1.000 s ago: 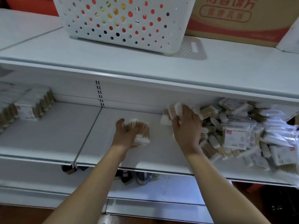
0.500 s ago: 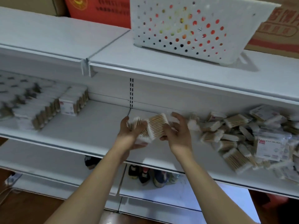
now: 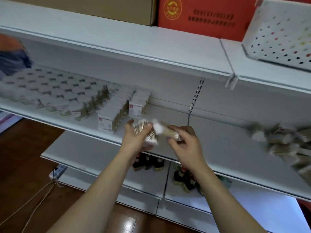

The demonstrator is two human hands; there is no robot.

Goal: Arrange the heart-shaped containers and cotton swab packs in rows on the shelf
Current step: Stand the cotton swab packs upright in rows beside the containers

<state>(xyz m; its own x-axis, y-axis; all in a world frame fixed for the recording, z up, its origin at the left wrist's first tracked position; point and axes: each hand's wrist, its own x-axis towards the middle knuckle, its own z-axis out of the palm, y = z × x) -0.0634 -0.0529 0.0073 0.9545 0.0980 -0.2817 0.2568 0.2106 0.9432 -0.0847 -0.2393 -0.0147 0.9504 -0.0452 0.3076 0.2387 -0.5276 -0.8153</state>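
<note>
My left hand [image 3: 137, 140] grips a small stack of clear cotton swab packs [image 3: 148, 133] over the front of the white middle shelf [image 3: 227, 148]. My right hand [image 3: 186, 142] pinches one more swab pack [image 3: 165, 131], blurred, and holds it against that stack. To the left on the same shelf stand neat rows of boxed swab packs [image 3: 116, 108] and rows of white-lidded containers [image 3: 55, 91]. A loose, blurred heap of swab packs [image 3: 282, 140] lies at the right end of the shelf.
On the top shelf sit a white perforated basket [image 3: 282, 31], a red carton [image 3: 198, 15] and a brown carton [image 3: 107, 7]. Dark small goods [image 3: 151, 163] stand on the lower shelf. A cable [image 3: 40, 195] trails over the wooden floor at the left.
My view has swung left, bringing the arranged rows into sight. My right hand took a pack from the heap and carried it left to the stack in my left hand.
</note>
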